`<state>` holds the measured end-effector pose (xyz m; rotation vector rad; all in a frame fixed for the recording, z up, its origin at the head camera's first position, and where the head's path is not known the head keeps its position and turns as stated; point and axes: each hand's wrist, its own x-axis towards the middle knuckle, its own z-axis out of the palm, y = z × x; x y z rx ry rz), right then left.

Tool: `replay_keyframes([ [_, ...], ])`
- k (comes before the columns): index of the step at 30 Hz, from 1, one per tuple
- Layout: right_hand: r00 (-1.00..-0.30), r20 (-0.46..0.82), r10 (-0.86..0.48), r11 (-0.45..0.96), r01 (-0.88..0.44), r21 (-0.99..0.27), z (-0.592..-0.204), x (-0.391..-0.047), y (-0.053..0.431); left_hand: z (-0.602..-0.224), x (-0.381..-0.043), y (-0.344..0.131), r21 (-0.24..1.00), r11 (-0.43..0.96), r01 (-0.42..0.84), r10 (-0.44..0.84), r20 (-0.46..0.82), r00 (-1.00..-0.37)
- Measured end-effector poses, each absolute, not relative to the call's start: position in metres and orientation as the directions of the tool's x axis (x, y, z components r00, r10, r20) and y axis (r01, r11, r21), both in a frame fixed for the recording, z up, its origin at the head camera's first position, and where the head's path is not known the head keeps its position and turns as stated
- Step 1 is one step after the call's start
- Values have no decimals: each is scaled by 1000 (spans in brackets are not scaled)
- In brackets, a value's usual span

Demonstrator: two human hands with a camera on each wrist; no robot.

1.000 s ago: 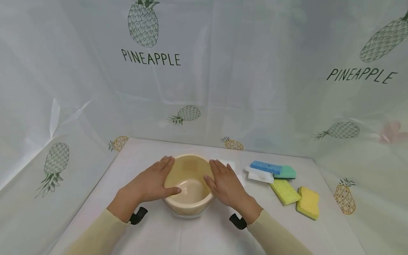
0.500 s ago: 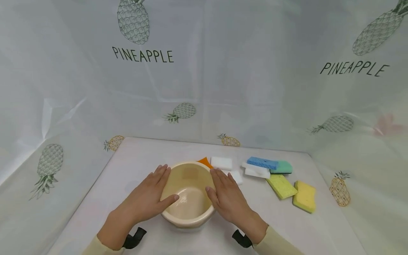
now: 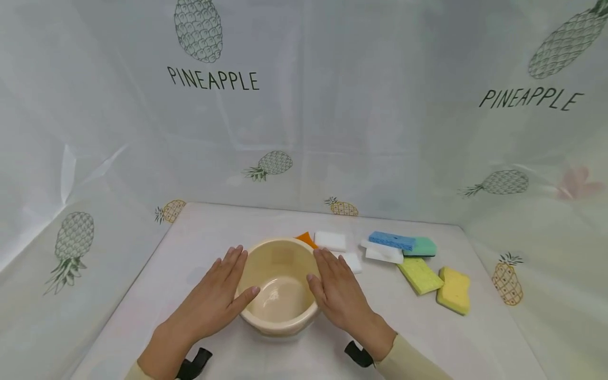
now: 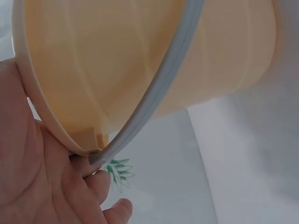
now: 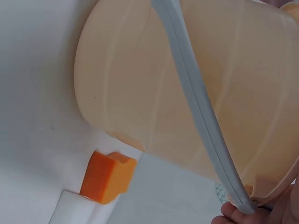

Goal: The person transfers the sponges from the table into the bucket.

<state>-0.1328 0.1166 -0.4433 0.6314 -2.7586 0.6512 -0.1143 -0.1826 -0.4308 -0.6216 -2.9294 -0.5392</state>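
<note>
Bucket (image 3: 280,326) upright on bench (image 3: 389,311), lower centre of frame; left hand (image 3: 211,295) and right hand (image 3: 341,290) touching it, grip unclenched

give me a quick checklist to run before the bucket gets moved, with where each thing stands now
1. Bucket upright, mouth up: ok.
2. Both hands at its rim: ok; left hand and right hand are on opposite sides.
3. Handle down: ok, it hangs outside the bucket.
4. Firm hold: cannot tell; fingers look mostly straight from the head view, and pressure doesn't show.
5. Orange block well clear of the bucket: not ok, it lies close behind it.
6. Yellow sponge and blue sponge apart from the bucket: ok, both off to the right.
</note>
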Motion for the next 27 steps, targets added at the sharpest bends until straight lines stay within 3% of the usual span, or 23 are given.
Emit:
replay_keyframes([
  [9, -877, 341, -337, 808, -456, -372, -446, -131, 118, -429, -119, -181, 282, 857, 430, 396, 171, -902],
  [19, -878, 332, -345, 821, -454, -346, -446, -126, 120, -429, -120, -184, 326, 845, 424, 402, 136, -905],
  [27, -886, 359, -295, 843, -418, -339, -435, -148, 161, -427, -121, -183, 334, 843, 423, 404, 128, -906],
])
